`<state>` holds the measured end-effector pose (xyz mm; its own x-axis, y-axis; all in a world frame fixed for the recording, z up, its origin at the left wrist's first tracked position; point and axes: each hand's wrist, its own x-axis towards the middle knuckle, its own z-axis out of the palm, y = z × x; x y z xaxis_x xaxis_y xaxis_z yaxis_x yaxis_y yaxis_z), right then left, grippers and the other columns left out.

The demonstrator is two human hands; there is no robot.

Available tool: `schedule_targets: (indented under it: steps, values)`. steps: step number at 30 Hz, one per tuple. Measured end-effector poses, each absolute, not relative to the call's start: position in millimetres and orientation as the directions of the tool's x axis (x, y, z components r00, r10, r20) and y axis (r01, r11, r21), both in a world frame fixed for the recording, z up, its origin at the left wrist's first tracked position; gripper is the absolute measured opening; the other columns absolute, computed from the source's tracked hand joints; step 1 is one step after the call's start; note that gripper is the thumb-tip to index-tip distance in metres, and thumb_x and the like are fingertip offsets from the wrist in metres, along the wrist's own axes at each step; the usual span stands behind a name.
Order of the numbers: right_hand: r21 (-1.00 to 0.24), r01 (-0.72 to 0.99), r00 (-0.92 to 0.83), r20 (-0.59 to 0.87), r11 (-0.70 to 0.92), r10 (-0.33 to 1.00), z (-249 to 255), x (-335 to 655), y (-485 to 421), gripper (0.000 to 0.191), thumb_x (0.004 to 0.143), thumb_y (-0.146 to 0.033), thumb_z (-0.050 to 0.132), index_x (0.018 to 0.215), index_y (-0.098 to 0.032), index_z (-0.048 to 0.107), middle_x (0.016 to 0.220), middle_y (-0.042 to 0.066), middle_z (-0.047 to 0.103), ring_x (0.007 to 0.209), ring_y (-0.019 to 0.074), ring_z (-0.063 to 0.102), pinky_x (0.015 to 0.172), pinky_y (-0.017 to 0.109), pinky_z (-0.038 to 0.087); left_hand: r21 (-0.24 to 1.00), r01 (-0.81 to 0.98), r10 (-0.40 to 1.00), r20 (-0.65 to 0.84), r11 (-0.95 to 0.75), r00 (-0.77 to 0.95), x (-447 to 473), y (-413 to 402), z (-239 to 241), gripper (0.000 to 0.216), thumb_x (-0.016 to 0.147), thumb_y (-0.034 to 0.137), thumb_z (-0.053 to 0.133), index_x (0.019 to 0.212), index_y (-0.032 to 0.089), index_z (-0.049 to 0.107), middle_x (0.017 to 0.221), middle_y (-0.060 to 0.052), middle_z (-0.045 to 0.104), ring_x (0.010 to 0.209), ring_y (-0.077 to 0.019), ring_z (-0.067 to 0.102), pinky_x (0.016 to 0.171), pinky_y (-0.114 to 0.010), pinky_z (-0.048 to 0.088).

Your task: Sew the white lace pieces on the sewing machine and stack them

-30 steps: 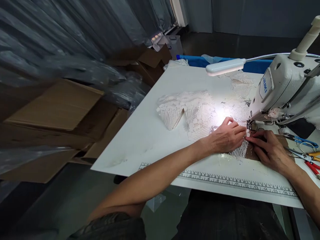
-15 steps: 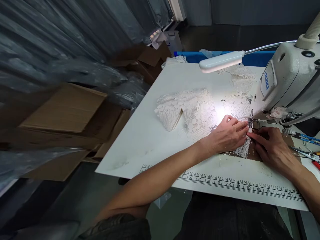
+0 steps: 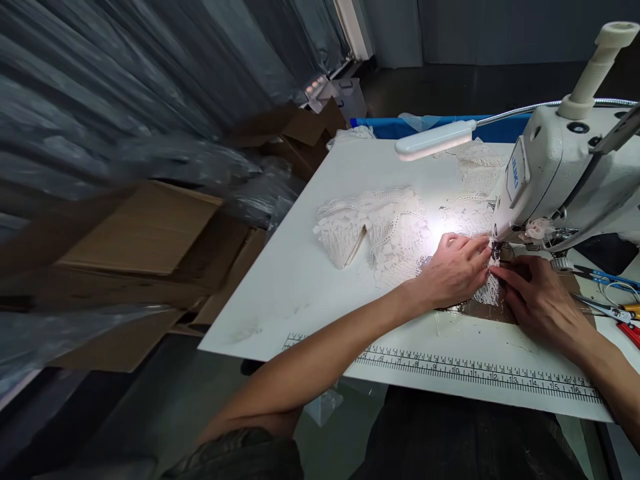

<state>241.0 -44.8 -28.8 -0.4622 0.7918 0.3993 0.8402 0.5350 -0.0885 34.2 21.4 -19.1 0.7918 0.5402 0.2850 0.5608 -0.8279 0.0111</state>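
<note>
White lace fabric (image 3: 385, 230) lies bunched on the white sewing table (image 3: 310, 280) and runs under the head of a white sewing machine (image 3: 565, 173). My left hand (image 3: 453, 270) rests on the lace just left of the needle, fingers together and pressing the fabric flat. My right hand (image 3: 537, 297) lies on the other side, its fingertips pinching the lace edge right in front of the presser foot (image 3: 500, 252). The two hands nearly touch at the needle. A brown patch (image 3: 483, 310) lies under the lace by the hands.
A white gooseneck lamp (image 3: 433, 140) lights the lace. Blue-handled scissors (image 3: 600, 279), snips (image 3: 603, 308) and red-handled pliers (image 3: 631, 333) lie at the right. A printed ruler (image 3: 475, 372) runs along the table's near edge. Cardboard boxes (image 3: 140, 233) and plastic sheeting stand to the left.
Both hands have slid a little farther toward the needle with the lace. The view has shifted slightly; the hands keep the same hold.
</note>
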Motion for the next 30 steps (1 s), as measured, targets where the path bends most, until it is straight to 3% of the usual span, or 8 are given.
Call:
schedule_targets:
  steps: [3,9,13,16,19,23,26,30]
  values:
    - [-0.079,0.843,-0.466,0.388,0.532,0.795,-29.4,240.7,-48.5,0.036,0.094,-0.02,0.044,0.121,-0.02,0.068,0.112,0.016,0.057,0.098,0.0283,0.056,0.081,0.045,0.055,0.027,0.586,0.563,0.315,-0.81,0.764,35.0,35.3,-11.9,0.034,0.101,0.023,0.034,0.121,0.012,0.059,0.129,-0.019,0.058,0.105,-0.0273,0.056,0.088,-0.046,0.043]
    - [-0.114,0.866,-0.409,0.396,0.486,0.822,-33.2,238.6,-54.3,0.04,0.094,-0.017,0.041,0.123,-0.02,0.067,0.105,0.017,0.056,0.095,0.0296,0.056,0.077,0.047,0.056,0.077,0.564,0.569,0.07,-0.822,0.82,41.7,81.4,1.6,0.033,0.102,0.026,0.035,0.117,0.012,0.061,0.112,-0.017,0.065,0.101,-0.0275,0.062,0.08,-0.04,0.048]
    - [-0.18,0.838,-0.398,0.443,0.515,0.803,-39.7,244.7,-57.6,0.039,0.098,-0.024,0.041,0.127,-0.019,0.065,0.103,0.016,0.056,0.094,0.0286,0.058,0.075,0.043,0.056,0.104,0.566,0.574,0.202,-0.818,0.793,19.2,85.5,8.1,0.034,0.103,0.025,0.036,0.13,0.014,0.053,0.138,-0.016,0.055,0.123,-0.0235,0.056,0.095,-0.037,0.049]
    - [-0.171,0.823,-0.402,0.497,0.541,0.769,-43.5,248.1,-58.3,0.039,0.099,-0.027,0.039,0.126,-0.017,0.066,0.103,0.017,0.058,0.091,0.028,0.06,0.074,0.042,0.056,0.087,0.632,0.624,0.314,-0.77,0.716,-15.3,65.8,17.5,0.029,0.101,0.025,0.042,0.122,0.016,0.06,0.132,-0.014,0.061,0.111,-0.0229,0.062,0.092,-0.041,0.051]
    - [-0.151,0.813,-0.416,0.526,0.562,0.742,-43.6,247.6,-58.6,0.04,0.099,-0.028,0.036,0.12,-0.015,0.068,0.105,0.018,0.059,0.09,0.0292,0.061,0.073,0.044,0.057,0.053,0.75,0.72,0.331,-0.659,0.61,-49.3,36.2,25.9,0.023,0.1,0.023,0.045,0.101,0.017,0.067,0.108,-0.008,0.071,0.096,-0.0199,0.066,0.084,-0.037,0.052]
    - [-0.147,0.809,-0.426,0.522,0.57,0.739,-42.8,246.3,-58.9,0.038,0.098,-0.029,0.036,0.12,-0.016,0.066,0.105,0.018,0.061,0.087,0.0305,0.064,0.07,0.045,0.058,0.067,0.933,0.901,0.293,-0.354,0.321,-75.9,0.5,23.8,0.035,0.101,0.036,0.047,0.075,0.016,0.061,0.078,-0.005,0.066,0.07,-0.0162,0.062,0.062,-0.028,0.048]
    - [-0.138,0.788,-0.451,0.533,0.599,0.716,-48.0,248.3,-56.3,0.035,0.096,-0.026,0.041,0.126,-0.02,0.059,0.107,0.018,0.061,0.086,0.0326,0.065,0.066,0.048,0.058,0.116,0.973,0.968,0.178,-0.199,0.176,-81.3,-15.2,13.5,0.041,0.097,0.051,0.052,0.075,0.016,0.057,0.077,-0.004,0.064,0.066,-0.0177,0.061,0.058,-0.029,0.046]
    - [-0.152,0.758,-0.484,0.52,0.634,0.703,-58.6,254.4,-51.1,0.045,0.093,-0.024,0.049,0.138,-0.031,0.048,0.11,0.017,0.061,0.091,0.0365,0.064,0.071,0.054,0.056,0.173,0.967,0.979,0.115,-0.188,0.17,-82.1,-20.0,6.5,0.027,0.099,0.038,0.051,0.081,0.018,0.056,0.086,-0.004,0.065,0.073,-0.0184,0.063,0.061,-0.03,0.047]
